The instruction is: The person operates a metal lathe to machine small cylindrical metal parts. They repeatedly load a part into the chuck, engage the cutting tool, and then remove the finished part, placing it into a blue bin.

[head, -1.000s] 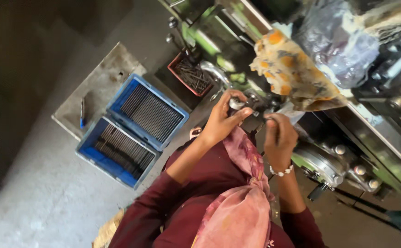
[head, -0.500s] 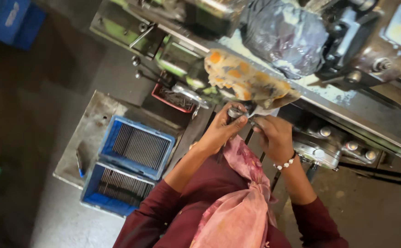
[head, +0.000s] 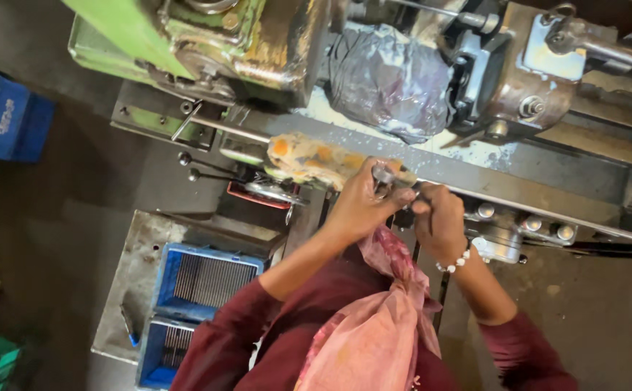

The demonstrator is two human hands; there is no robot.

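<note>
Landmark: green machine [head: 207, 43], top of view. Far left of it, dark blue box [head: 1, 119] on the floor, pale label on its side. Below the machine, two blue crates [head: 200, 279] of thin metal rods sit on a grey metal worktop [head: 138, 261]. Right of those, left hand [head: 359, 206], fingers clenched on a small round metal part [head: 383, 175] just under the machine bed, against an orange-stained rag [head: 316, 161]. Right hand [head: 437, 221] touches the left, fingers curled shut around something dark; cannot tell what. Crumpled grey plastic bag [head: 388, 80] lies right of the green housing. Pink scarf [head: 374, 326] hangs beneath the hands.
</note>
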